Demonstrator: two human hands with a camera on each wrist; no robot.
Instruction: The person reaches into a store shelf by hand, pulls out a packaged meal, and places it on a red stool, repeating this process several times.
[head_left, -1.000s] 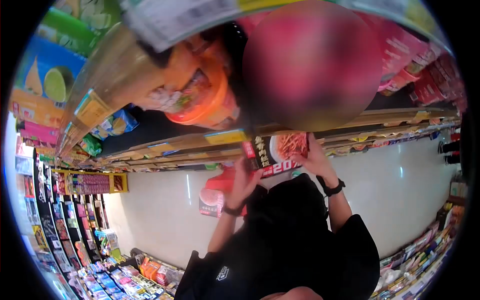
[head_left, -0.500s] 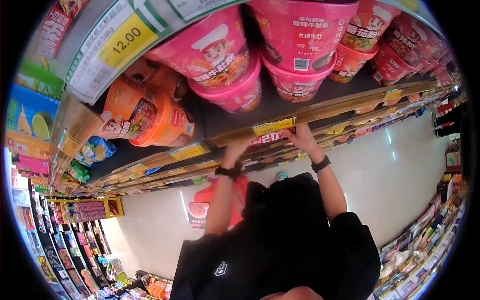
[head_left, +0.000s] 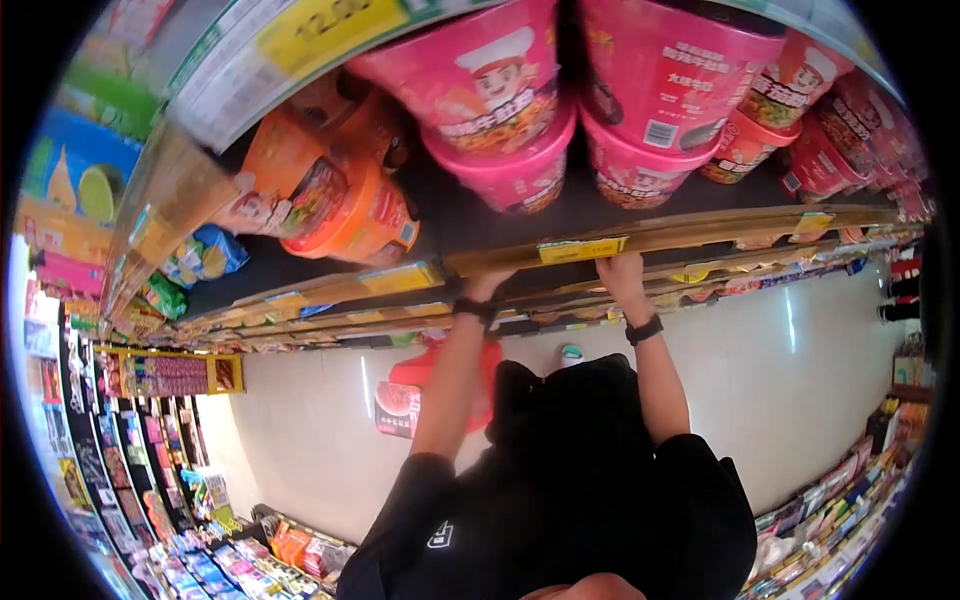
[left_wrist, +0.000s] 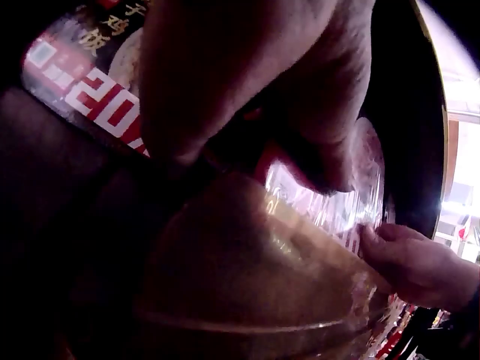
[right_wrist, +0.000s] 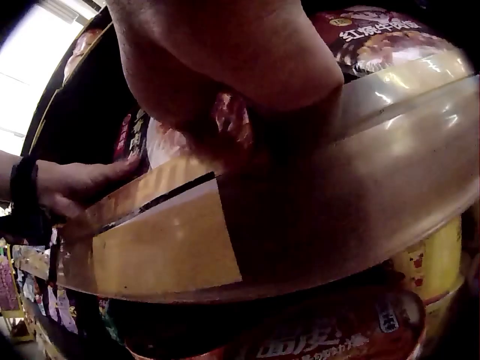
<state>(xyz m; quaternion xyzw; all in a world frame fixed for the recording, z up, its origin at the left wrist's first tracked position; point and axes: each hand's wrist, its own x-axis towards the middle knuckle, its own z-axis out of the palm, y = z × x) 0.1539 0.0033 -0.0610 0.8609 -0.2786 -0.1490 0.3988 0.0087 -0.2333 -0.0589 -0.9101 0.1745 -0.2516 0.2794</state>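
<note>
Both hands reach in under a shelf edge, which hides their fingers in the head view. Between them is a shiny, plastic-wrapped boxed rice meal (left_wrist: 319, 199), its food picture partly showing in the right wrist view. My left hand (left_wrist: 255, 67) curls its fingers down onto one end of the box. At the other end my right hand (right_wrist: 232, 60) holds it, fingertips low behind the clear shelf lip (right_wrist: 360, 195). Another rice box (left_wrist: 82, 82) marked 20 sits beside my left hand on the same shelf.
Pink noodle tubs (head_left: 500, 110) and orange tubs (head_left: 350, 200) stand on the shelf above, over a yellow price tag (head_left: 583, 249). A red bag (head_left: 470, 375) with a boxed meal (head_left: 397, 408) is low by the left arm. A red-brown package (right_wrist: 382, 37) lies right of my right hand.
The boxed rice meal, held in front of the shelves a second ago, has gone in under the shelf edge with both hands. It no longer shows in the head view.
</note>
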